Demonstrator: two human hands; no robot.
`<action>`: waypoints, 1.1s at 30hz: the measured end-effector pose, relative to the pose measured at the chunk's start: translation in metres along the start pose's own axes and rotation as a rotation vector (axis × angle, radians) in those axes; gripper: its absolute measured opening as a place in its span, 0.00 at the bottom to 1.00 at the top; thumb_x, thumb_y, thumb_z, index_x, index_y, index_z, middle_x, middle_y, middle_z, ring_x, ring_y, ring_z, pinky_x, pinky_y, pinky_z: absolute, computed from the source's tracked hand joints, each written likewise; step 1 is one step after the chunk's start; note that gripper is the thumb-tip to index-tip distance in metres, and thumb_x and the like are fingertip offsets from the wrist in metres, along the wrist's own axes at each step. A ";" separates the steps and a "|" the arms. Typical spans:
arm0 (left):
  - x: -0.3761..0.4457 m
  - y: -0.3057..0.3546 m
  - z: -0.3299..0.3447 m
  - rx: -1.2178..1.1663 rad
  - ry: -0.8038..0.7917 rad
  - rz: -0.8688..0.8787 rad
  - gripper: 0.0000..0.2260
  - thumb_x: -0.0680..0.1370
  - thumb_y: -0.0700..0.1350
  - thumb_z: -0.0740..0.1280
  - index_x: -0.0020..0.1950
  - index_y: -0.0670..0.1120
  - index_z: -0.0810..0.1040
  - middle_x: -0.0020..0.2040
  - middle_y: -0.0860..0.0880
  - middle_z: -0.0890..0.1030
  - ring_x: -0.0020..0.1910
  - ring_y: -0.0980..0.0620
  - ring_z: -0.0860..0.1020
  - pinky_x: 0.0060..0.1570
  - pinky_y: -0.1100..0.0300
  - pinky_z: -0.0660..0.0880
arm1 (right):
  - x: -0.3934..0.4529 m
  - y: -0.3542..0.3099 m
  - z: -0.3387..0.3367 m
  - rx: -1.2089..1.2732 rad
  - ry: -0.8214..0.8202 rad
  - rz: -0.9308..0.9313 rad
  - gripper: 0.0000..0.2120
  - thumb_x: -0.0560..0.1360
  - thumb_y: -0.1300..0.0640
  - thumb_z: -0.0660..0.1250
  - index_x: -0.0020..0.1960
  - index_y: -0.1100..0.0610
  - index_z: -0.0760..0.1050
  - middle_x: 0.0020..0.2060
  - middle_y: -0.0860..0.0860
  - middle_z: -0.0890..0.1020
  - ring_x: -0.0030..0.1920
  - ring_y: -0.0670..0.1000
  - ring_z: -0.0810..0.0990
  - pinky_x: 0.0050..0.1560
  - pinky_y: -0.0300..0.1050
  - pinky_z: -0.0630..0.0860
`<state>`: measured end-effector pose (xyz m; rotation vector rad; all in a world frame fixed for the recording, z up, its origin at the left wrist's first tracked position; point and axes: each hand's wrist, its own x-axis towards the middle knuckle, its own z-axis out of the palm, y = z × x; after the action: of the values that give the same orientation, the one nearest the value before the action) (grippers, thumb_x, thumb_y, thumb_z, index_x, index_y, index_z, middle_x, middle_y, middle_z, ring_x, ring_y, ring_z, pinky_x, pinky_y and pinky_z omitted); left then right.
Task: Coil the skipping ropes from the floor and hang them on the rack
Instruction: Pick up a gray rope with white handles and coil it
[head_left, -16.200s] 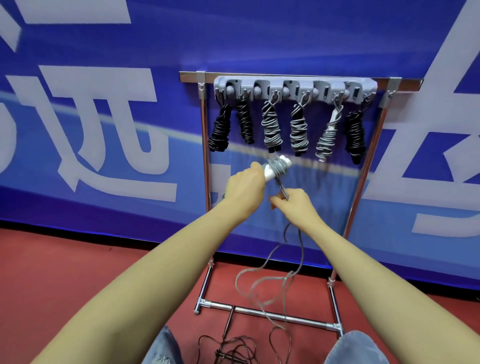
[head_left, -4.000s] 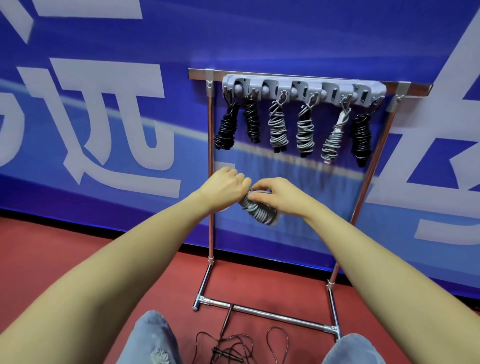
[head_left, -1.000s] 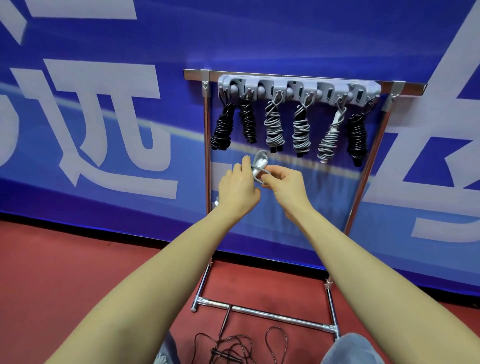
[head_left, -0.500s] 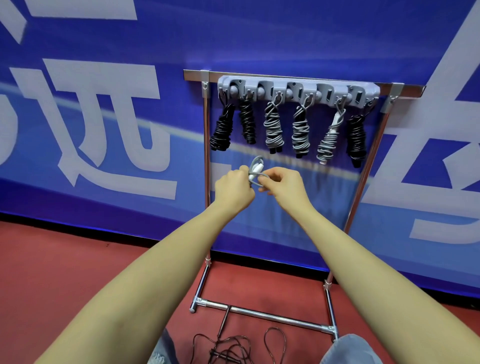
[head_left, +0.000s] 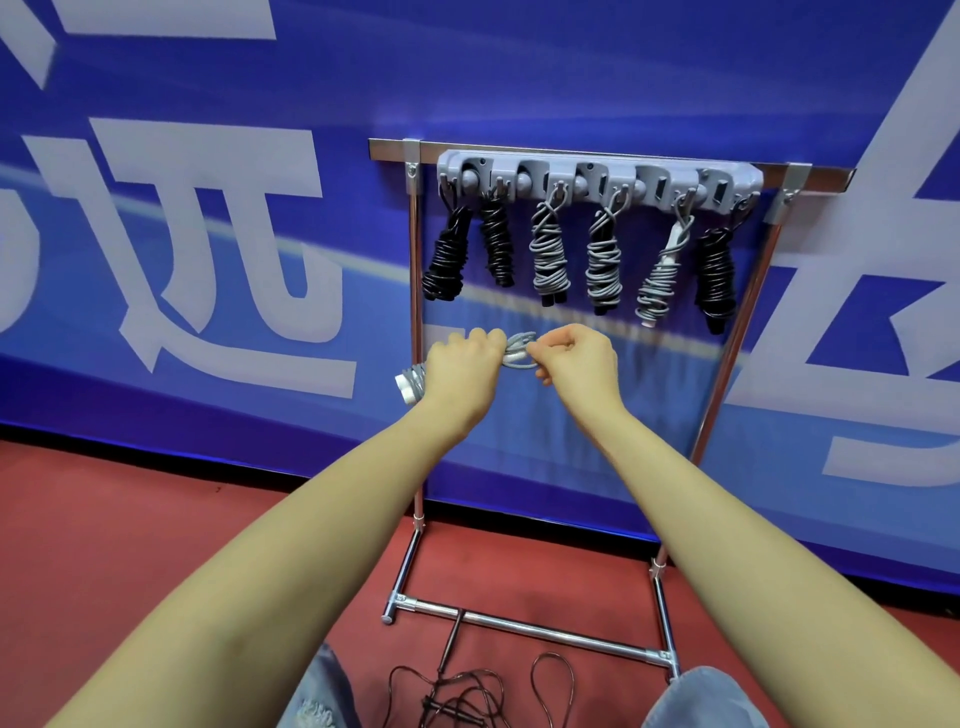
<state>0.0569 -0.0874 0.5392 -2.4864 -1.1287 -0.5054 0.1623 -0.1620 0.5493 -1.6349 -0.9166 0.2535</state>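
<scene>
My left hand (head_left: 460, 371) grips a coiled grey skipping rope (head_left: 519, 351) with white handles; the handle ends stick out to the left of my fist. My right hand (head_left: 576, 361) pinches the rope's loop at the other end of the bundle. Both hands are in front of the metal rack (head_left: 415, 322), below its grey hook bar (head_left: 597, 179). Several coiled ropes, black and grey, hang from the hooks. A loose black rope (head_left: 467, 691) lies tangled on the red floor by the rack's base.
A blue banner wall (head_left: 208, 234) with white characters stands right behind the rack. The rack's base bar (head_left: 530, 631) crosses the red floor in front of my knees (head_left: 701, 701).
The bundle has turned from upright to lying sideways between my hands. Both hands have dropped slightly, and my right hand now pulls on the loop at its end.
</scene>
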 end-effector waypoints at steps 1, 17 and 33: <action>0.000 -0.001 0.000 0.015 0.000 0.020 0.12 0.76 0.35 0.60 0.57 0.45 0.68 0.53 0.47 0.75 0.52 0.44 0.75 0.39 0.55 0.63 | 0.001 0.000 0.000 0.006 0.004 0.018 0.08 0.71 0.61 0.70 0.49 0.58 0.75 0.34 0.54 0.82 0.31 0.47 0.78 0.43 0.50 0.79; -0.004 -0.006 0.005 0.018 -0.025 0.133 0.10 0.77 0.38 0.60 0.59 0.44 0.68 0.51 0.46 0.75 0.47 0.44 0.76 0.35 0.56 0.63 | 0.001 0.004 0.001 -0.224 -0.183 -0.138 0.03 0.73 0.66 0.65 0.44 0.61 0.77 0.48 0.55 0.78 0.44 0.52 0.76 0.36 0.30 0.69; -0.016 -0.007 0.006 -0.368 -0.053 0.143 0.13 0.82 0.50 0.50 0.43 0.45 0.65 0.37 0.51 0.71 0.34 0.47 0.70 0.34 0.56 0.65 | -0.006 0.015 0.003 -0.244 -0.182 -0.141 0.01 0.75 0.61 0.62 0.44 0.57 0.70 0.39 0.49 0.77 0.40 0.52 0.74 0.45 0.54 0.74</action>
<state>0.0423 -0.0907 0.5279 -2.8848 -0.9361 -0.6589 0.1627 -0.1643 0.5326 -1.7813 -1.2356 0.2014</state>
